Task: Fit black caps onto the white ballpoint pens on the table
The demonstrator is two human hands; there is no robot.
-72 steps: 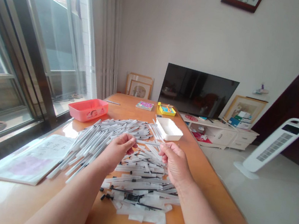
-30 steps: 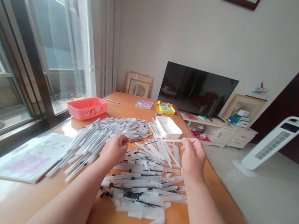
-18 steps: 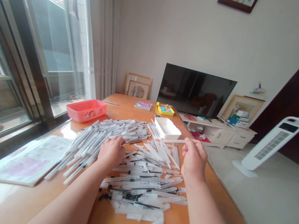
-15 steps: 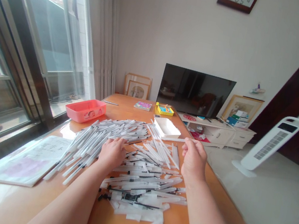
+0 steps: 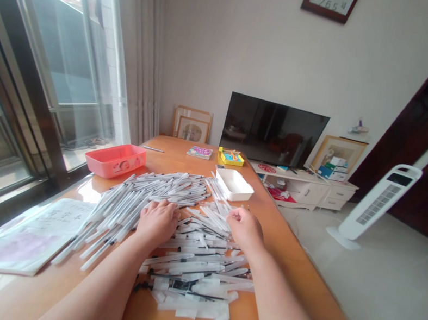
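A dense heap of capped pens [image 5: 119, 204] with clear barrels and dark ends covers the table's middle left. My left hand [image 5: 157, 220] lies at its right edge, fingers curled down and tips hidden. My right hand [image 5: 246, 231] is closed in a pinch over loose translucent pen barrels [image 5: 214, 215]; whatever is between its fingertips I cannot make out. Between my forearms spreads a pile of barrels, dark refills and translucent pieces [image 5: 199, 265]. Small black parts [image 5: 144, 284] sit at that pile's near left corner.
A white tray [image 5: 237, 194] stands beyond my right hand, a red basket [image 5: 115, 167] at the left by the window. A notebook [image 5: 23, 242] lies at left. A yellow box [image 5: 231, 158], a booklet [image 5: 199, 152] and one pen [image 5: 153, 149] are at the far end.
My right hand has moved left and inward from the table's right side, over the loose barrels; the barrel it held out is no longer distinct. My left hand stays by the pens. The view has shifted slightly.
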